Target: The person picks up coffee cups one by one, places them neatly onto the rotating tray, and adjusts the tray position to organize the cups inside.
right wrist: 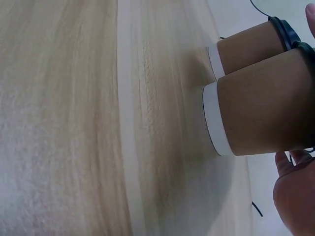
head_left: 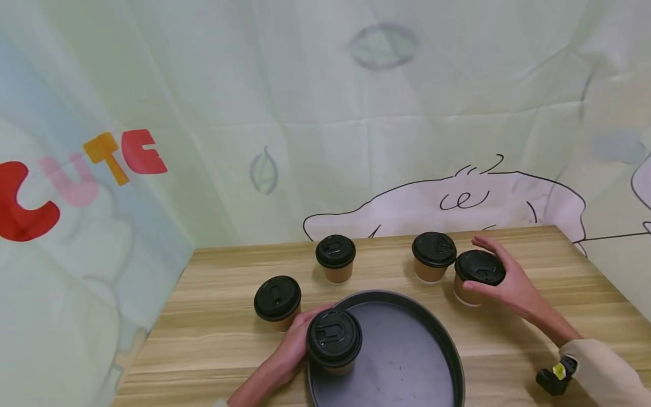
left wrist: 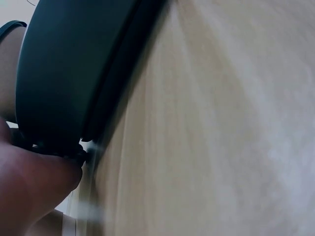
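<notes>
Right hand spread, holding nothing, round the cup nearest the desk's far-right corner; likely light, squashable, grasp below the lid! Left hand at tray, grip unclear.

Right hand out wide, thumb and fingers astride the rightmost cup, a black-lidded neighbour just beside it! Left hand at the round tray's left rim, right by the nearest cup; gripping which, it's hard to say from here.
</notes>
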Available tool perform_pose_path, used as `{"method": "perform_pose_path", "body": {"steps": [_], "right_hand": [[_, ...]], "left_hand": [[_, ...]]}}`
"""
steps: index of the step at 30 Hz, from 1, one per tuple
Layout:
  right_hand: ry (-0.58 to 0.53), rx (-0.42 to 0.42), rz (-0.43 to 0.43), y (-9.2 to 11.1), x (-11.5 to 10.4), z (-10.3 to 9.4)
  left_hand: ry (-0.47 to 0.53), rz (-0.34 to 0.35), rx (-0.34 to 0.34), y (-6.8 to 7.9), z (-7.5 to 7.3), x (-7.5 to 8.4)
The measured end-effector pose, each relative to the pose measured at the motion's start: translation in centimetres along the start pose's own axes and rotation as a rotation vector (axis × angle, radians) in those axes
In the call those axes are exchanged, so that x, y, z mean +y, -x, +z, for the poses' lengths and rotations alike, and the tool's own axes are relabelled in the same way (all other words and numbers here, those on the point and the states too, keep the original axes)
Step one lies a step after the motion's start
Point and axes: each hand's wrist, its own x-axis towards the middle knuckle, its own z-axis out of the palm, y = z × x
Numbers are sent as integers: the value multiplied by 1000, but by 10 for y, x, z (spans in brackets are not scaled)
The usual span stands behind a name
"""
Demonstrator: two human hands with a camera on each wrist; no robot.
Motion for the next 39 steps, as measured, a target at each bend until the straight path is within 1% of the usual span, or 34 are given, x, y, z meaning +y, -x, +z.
{"method": "perform_pose_path", "body": {"steps": [6,13,17,26,32,36,39], "right_hand": [[10,4,31,1,1,2],[81,-7,63,0,2,3],[84,-1,52,0,2,3],[38,48,-2,4,3,2],[72,62,-18,8,-10,-7],[83,60,-41,10,-25,-12],[63,59,-68,11,-38,-13]], "left_hand": [[6,3,0,1,0,0],[11,0,11,1,0,-1],[18,-2,10,1,1,-1],[25,-9,9,1,1,-2],[22,-16,3,1,1,-2],[16,-19,3,1,0,-1],[4,-26,4,1,0,0]]}}
